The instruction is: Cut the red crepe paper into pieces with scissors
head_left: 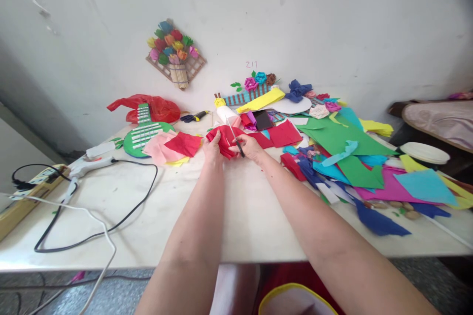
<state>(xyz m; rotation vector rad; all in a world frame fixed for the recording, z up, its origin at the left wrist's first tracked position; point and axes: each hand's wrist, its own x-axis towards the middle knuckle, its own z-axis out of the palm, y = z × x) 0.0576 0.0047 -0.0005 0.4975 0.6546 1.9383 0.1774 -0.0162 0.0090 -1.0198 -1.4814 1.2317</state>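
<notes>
Red crepe paper [223, 141] is pinched between the thumb and fingers of my left hand [212, 146], over the middle of the table. My right hand [248, 147] grips a pair of scissors [233, 130] with a dark handle. Their blades point up and away from me, against the red paper. Part of the paper is hidden behind my fingers. To the left of my left hand lie a loose red sheet [184, 144] and a pink sheet [158, 146]. Folded red paper [284, 134] lies beyond my right hand.
A glue gun [88, 166] with a black cord and a power strip [33, 194] occupy the left side. A green guitar-shaped craft [133, 143] stands behind. Coloured paper scraps [343, 157] cover the right side. A white wall [314, 24] rises behind the table [254, 221].
</notes>
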